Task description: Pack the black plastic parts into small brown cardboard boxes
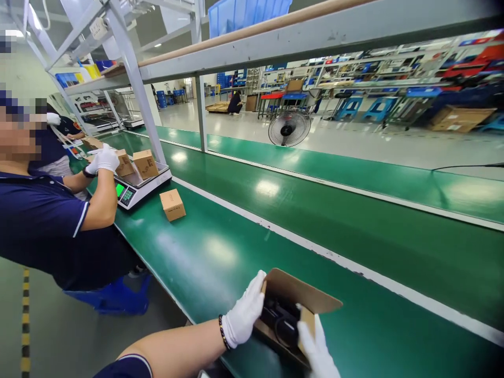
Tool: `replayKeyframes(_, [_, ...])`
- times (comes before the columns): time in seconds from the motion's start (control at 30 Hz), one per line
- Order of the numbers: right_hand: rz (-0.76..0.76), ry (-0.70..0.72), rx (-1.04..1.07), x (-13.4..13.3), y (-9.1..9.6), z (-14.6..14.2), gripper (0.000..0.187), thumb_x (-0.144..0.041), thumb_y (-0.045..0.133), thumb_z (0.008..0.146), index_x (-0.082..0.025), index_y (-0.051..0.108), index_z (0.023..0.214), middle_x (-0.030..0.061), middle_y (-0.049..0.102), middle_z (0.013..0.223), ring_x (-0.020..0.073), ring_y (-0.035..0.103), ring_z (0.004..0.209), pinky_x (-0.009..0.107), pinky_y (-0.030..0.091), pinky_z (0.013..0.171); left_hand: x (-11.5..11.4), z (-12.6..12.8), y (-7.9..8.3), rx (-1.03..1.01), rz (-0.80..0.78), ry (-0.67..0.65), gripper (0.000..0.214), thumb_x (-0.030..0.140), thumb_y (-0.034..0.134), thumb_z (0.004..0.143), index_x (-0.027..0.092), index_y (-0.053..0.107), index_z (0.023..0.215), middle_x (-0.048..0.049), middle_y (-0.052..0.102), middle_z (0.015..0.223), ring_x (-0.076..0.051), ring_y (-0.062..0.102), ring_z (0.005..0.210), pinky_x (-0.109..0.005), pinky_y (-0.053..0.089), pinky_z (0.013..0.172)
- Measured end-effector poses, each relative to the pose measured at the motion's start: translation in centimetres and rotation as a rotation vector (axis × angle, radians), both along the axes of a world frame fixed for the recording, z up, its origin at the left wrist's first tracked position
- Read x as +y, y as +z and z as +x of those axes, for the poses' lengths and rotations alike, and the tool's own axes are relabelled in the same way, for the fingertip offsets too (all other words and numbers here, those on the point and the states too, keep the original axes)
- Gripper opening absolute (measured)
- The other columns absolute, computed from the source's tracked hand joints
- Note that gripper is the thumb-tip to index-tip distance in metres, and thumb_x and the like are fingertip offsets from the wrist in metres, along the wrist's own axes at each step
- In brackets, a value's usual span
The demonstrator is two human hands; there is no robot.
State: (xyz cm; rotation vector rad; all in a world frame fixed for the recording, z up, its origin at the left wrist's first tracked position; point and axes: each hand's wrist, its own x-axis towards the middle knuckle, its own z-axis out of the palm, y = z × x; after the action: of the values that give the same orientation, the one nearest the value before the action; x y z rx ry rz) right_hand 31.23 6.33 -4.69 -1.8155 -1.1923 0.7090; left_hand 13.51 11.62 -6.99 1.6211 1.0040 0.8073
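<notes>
Cardboard walls of an open box [303, 291] stand between the two gloved hands, at the bench's [220, 252] near edge. The left hand [244, 316] clasps its left side; the right hand [318, 350], slightly blurred, pinches its right end flap. Between both grips, inside, lies a black item [286, 328].

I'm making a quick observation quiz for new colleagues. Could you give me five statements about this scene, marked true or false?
1. The left hand and right hand wear white gloves. True.
2. The open box between them holds nothing. False: black items lie inside the open box.
3. A fan stands beyond the green work surface. True.
4. The scale is bare. False: a small carton sits on the scale.
5. The nearest co-worker wears dark blue. True.
</notes>
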Motion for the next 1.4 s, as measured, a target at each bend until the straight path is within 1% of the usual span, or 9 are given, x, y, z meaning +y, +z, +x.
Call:
replayKeyframes(0.13, [-0.101, -0.121, 0.008, -0.2, -2.2, -1.6, 0.074, -0.066, 0.047, 0.083, -0.028, 0.029, 0.145, 0.0094, 0.057, 0.127, 0.0297, 0.062, 0.102, 0.049, 0.053, 0.085, 0.4, 0.9, 0.8, 0.124, 0.057, 0.067, 0.071, 0.041, 0.052, 0.089, 0.017, 0.023, 0.149, -0.0135, 0.025, 0.155, -0.027, 0.025, 0.144, -0.047, 0.022, 0.120])
replayKeyframes(0.23, [0.359, 0.037, -0.185, -0.1, -3.7, 0.9, 0.057, -0.048, 0.052, 0.088, -0.026, 0.038, 0.139, 0.0085, 0.049, 0.137, 0.0286, 0.053, 0.119, 0.048, 0.045, 0.100, 1.2, 0.7, 0.9, 0.049, 0.378, 0.076, 0.052, 0.045, 0.055, 0.085, 0.020, 0.047, 0.130, -0.0132, 0.056, 0.131, -0.026, 0.049, 0.128, -0.047, 0.033, 0.114])
replayKeyframes(0.33, [0.697, 0.388, -0.529, 0.1, -4.0, 3.9, 0.055, -0.043, 0.054, 0.088, -0.021, 0.041, 0.137, 0.0129, 0.050, 0.135, 0.0326, 0.047, 0.125, 0.052, 0.044, 0.101, 2.0, 0.0, 1.5, 0.144, 0.600, -0.173, 0.058, 0.065, 0.064, 0.071, 0.022, 0.059, 0.110, -0.0125, 0.063, 0.116, -0.030, 0.055, 0.120, -0.047, 0.034, 0.112])
replayKeyframes(0.47, [0.616, 0.565, -0.843, 0.0, -2.8, 5.5, 0.083, -0.071, 0.037, 0.084, -0.009, 0.038, 0.139, 0.0217, 0.044, 0.139, 0.0428, 0.038, 0.130, 0.056, 0.052, 0.086, 2.2, -0.8, 3.3, 0.396, 0.620, -0.320, 0.083, 0.084, 0.064, 0.052, 0.027, 0.063, 0.113, -0.0128, 0.058, 0.125, -0.038, 0.048, 0.123, -0.051, 0.034, 0.109])
replayKeyframes(0.7, [0.653, 0.607, -0.679, -0.3, -1.8, 5.1, 0.056, -0.030, 0.054, 0.089, -0.020, 0.038, 0.141, 0.0145, 0.039, 0.145, 0.0345, 0.035, 0.134, 0.047, 0.054, 0.089, 3.2, -0.9, 3.8, 0.474, 0.744, -0.356, 0.081, 0.085, 0.048, 0.069, 0.028, 0.059, 0.125, -0.0105, 0.060, 0.122, -0.034, 0.051, 0.121, -0.048, 0.031, 0.112])
replayKeyframes(0.97, [0.713, 0.619, -0.691, -0.5, -2.3, 4.9, 0.037, -0.020, 0.057, 0.085, -0.022, 0.055, 0.123, 0.0154, 0.038, 0.145, 0.0370, 0.036, 0.133, 0.060, 0.043, 0.099, 2.3, -1.0, 2.8, 0.402, 0.641, -0.366, 0.039, 0.047, 0.046, 0.091, 0.028, 0.061, 0.121, -0.0101, 0.050, 0.136, -0.030, 0.048, 0.127, -0.051, 0.028, 0.114])
replayKeyframes(1.13, [0.747, 0.634, -0.721, -0.1, -1.4, 5.2, 0.035, -0.015, 0.051, 0.087, -0.016, 0.055, 0.121, 0.0125, 0.058, 0.125, 0.0293, 0.051, 0.122, 0.056, 0.036, 0.106, 0.7, -0.3, 0.6, 0.224, 0.462, -0.160, 0.056, 0.037, 0.050, 0.087, 0.020, 0.043, 0.140, -0.0119, 0.010, 0.159, -0.034, 0.024, 0.143, -0.052, 0.026, 0.115])
replayKeyframes(1.23, [0.730, 0.573, -0.707, 0.4, 0.6, 4.0, 0.027, -0.031, 0.048, 0.092, -0.016, 0.059, 0.111, 0.0088, 0.065, 0.098, 0.0222, 0.062, 0.092, 0.041, 0.049, 0.085, 0.3, -0.1, -0.5, 0.162, 0.357, -0.111, 0.078, 0.039, 0.054, 0.085, 0.018, 0.018, 0.151, -0.0152, 0.002, 0.159, -0.034, 0.018, 0.145, -0.050, 0.026, 0.116])
replayKeyframes(1.4, [0.705, 0.626, -0.830, 1.4, 2.9, 1.0, 0.017, -0.026, 0.048, 0.091, -0.019, 0.063, 0.091, 0.0001, 0.051, 0.064, 0.0146, 0.047, 0.058, 0.031, 0.038, 0.058, 0.2, -0.1, -1.3, 0.152, 0.332, -0.073, 0.081, 0.039, 0.058, 0.083, 0.018, 0.017, 0.150, -0.0170, 0.013, 0.157, -0.035, 0.020, 0.144, -0.051, 0.024, 0.117])
